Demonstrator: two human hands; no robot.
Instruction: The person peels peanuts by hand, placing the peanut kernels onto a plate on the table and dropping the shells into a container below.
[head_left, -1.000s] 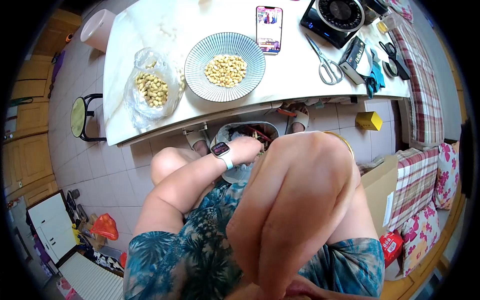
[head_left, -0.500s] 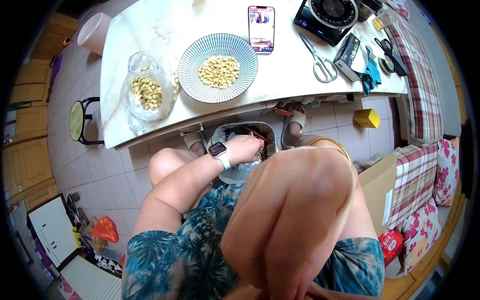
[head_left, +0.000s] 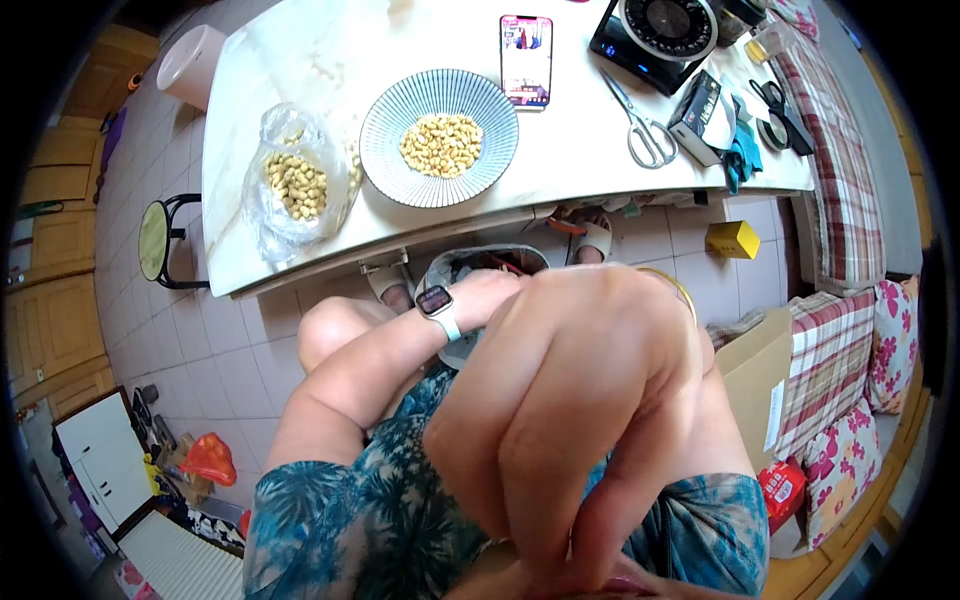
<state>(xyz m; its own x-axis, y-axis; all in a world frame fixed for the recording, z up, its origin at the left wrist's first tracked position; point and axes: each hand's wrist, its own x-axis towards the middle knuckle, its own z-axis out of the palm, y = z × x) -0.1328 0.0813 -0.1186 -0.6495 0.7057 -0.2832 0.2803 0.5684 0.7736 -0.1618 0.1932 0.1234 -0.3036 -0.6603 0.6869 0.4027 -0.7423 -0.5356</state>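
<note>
My left hand (head_left: 490, 296), with a watch on its wrist, is over a lined bin (head_left: 437, 262) between my knees; its fingers are hidden behind my right hand. Very large and near the camera, my right hand (head_left: 570, 390) is bent back with its fingertips pressed together at the lower edge, close to my face. Whatever it holds is hidden. On the table, a striped bowl (head_left: 386, 167) contains shelled peanuts (head_left: 440, 146). Left of it lies an open plastic bag (head_left: 275, 228) with unshelled peanuts (head_left: 296, 186).
The marble table (head_left: 330, 40) also bears a phone (head_left: 526, 62), scissors (head_left: 645, 135), a black appliance (head_left: 655, 45), a box (head_left: 697, 115) and a teal cloth (head_left: 742, 160). A yellow box (head_left: 735, 239) and a stool (head_left: 155, 242) stand on the floor.
My right hand has shifted slightly left in view, its fingers bending more toward my face. It now covers the left hand's fingertips and more of the bin. The view has shifted slightly.
</note>
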